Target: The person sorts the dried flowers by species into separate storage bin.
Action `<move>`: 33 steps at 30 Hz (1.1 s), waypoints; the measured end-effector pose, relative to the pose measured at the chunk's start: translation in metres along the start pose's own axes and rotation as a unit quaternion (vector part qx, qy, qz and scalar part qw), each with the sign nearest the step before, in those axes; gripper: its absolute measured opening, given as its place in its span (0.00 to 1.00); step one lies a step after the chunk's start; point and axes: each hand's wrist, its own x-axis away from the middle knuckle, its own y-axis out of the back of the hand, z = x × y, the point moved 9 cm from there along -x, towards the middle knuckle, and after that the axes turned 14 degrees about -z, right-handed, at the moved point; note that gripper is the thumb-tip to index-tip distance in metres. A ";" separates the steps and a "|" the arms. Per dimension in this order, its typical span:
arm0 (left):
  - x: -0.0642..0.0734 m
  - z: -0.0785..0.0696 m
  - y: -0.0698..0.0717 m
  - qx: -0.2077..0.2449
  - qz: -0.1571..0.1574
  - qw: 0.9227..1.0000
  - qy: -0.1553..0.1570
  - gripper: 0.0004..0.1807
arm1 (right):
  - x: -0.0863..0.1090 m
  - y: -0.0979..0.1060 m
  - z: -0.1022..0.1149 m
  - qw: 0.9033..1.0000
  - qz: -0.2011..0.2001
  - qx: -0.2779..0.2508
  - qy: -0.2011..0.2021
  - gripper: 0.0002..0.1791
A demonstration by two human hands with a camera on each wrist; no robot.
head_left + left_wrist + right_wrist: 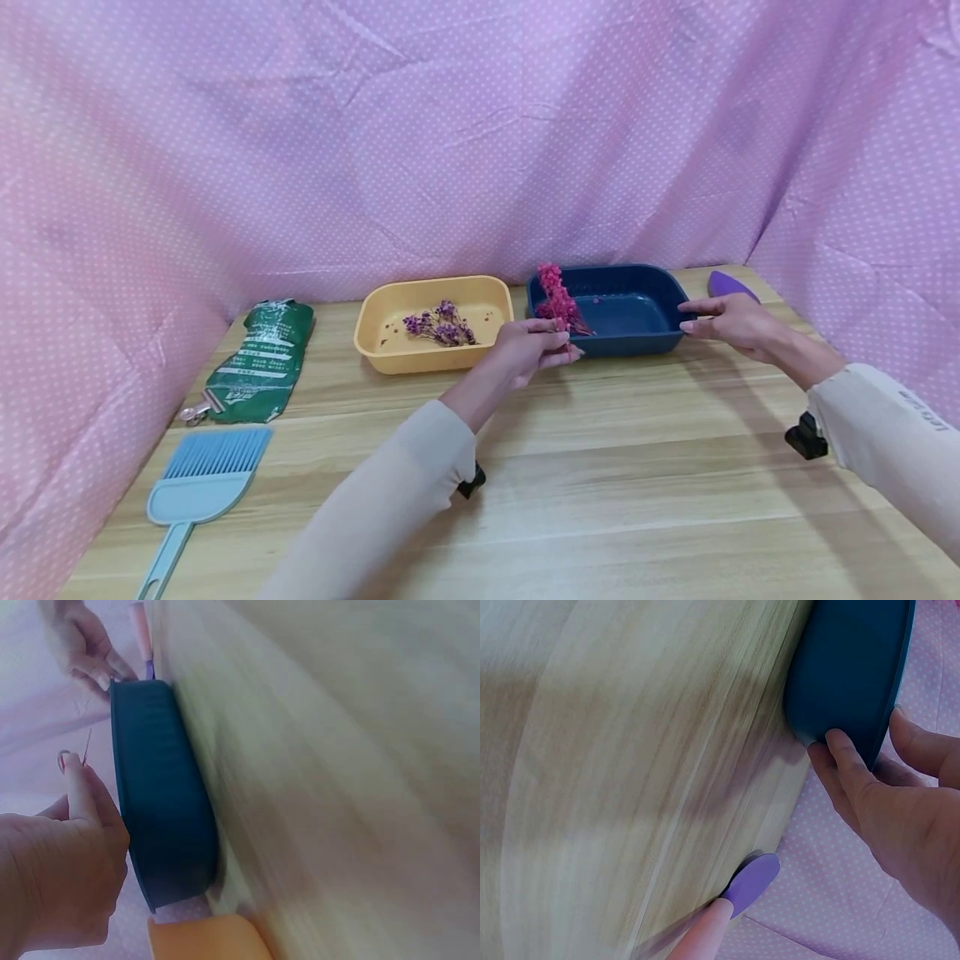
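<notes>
My left hand (525, 350) pinches a sprig of pink dried flowers (557, 292) by its lower end. The blossoms stand over the near left corner of a dark blue tray (630, 343); in the left wrist view the left hand (67, 862) hides most of the sprig. At the tray's right end, my right hand (731, 323) holds the wall, its thumb at the rim and fingers against the outside, as the right wrist view shows. A few purple bits lie inside the blue tray. Purple dried flowers (442, 325) rest in the yellow tray (420, 361) to its left.
Beyond the right hand lies a purple-bladed tool (754, 883) with a pink handle (705, 930). On the left are a green packet (262, 362) with a metal clip (201, 407) and a light blue brush (206, 475). Pink dotted cloth (450, 150) encloses the wooden table (600, 500).
</notes>
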 end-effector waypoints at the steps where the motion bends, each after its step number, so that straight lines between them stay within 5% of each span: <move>1: -0.003 -0.002 -0.003 0.004 -0.004 1.000 -0.002 0.18 | 0.000 0.000 0.000 1.000 0.000 -0.001 -0.003 0.32; 6: -0.019 -0.010 -0.018 0.016 -0.011 1.000 -0.004 0.17 | 0.001 -0.001 -0.002 1.000 0.002 -0.004 -0.005 0.31; 11: -0.028 -0.020 -0.034 0.026 0.036 0.999 0.001 0.22 | 0.002 -0.003 -0.002 1.000 0.001 0.001 0.002 0.32; 20: -0.021 -0.025 -0.042 0.024 0.108 0.994 0.010 0.29 | 0.000 0.002 -0.004 1.000 0.001 0.012 -0.002 0.32; 28: -0.008 -0.013 -0.069 0.041 0.210 0.975 0.053 0.29 | 0.000 -0.001 -0.004 1.000 0.004 0.009 0.000 0.32; 30: -0.007 -0.014 -0.073 0.042 0.213 0.975 0.049 0.29 | -0.001 -0.001 -0.002 1.000 0.002 0.011 0.003 0.32; 33: -0.010 -0.016 -0.071 0.038 0.171 0.984 0.035 0.28 | -0.002 -0.001 0.001 1.000 -0.001 0.010 0.003 0.31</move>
